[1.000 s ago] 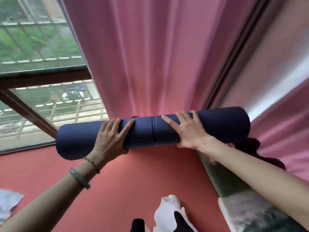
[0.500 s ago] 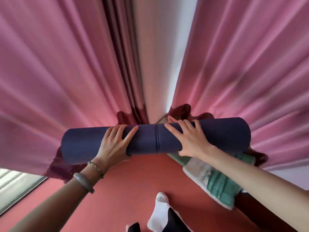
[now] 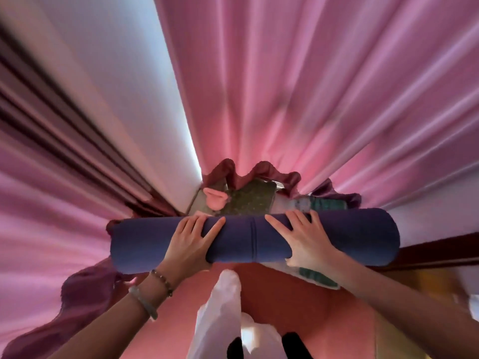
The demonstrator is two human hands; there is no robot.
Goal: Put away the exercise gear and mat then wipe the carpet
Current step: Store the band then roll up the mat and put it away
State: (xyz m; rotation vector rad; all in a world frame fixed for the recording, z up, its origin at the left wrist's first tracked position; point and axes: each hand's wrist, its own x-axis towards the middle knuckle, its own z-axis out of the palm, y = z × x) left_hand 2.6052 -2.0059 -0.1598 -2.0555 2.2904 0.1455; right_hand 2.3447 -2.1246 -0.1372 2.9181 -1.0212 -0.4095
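Observation:
A rolled dark blue exercise mat [image 3: 248, 239] is held level in front of me, above the floor, close to the room's corner. My left hand [image 3: 190, 244] grips the roll left of its middle, fingers wrapped over the top. My right hand [image 3: 305, 242] grips it right of the middle in the same way. Beneath the roll's right half a green and white rug [image 3: 317, 277] shows on the red floor [image 3: 298, 307].
Pink curtains [image 3: 324, 99] hang on both sides of a white wall corner [image 3: 129, 99]. In the corner lie a pink object [image 3: 213, 198] and a dark speckled slab [image 3: 248, 200]. My white-socked foot [image 3: 223, 301] stands on the floor below the roll.
My view has swung right, from the window to the curtained corner. The mat, still in both hands, has come closer to the corner, and the pink object and slab have come into sight.

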